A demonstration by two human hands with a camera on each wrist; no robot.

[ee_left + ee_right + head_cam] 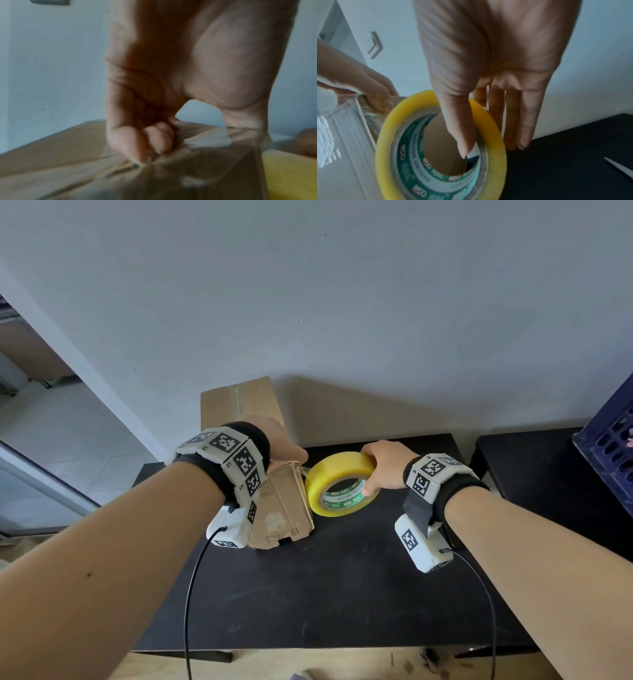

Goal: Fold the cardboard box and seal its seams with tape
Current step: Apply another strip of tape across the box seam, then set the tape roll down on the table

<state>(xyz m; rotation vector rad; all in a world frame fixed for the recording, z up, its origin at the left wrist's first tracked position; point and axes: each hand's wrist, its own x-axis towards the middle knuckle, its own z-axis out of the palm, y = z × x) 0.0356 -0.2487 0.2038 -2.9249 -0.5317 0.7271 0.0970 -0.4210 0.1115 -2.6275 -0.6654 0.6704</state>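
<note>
My left hand (279, 445) presses down on the box (284, 501), thumb pinning the tape end at its edge, fingers curled. My right hand (383, 467) grips the roll (337, 484) just right of the box, thumb inside the core. The box stands folded on the table (342, 594); I judge this seam is only starting.

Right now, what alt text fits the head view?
Right hand grips a yellow tape roll beside a cardboard box on a black table; the left hand presses on the box's top.
</note>
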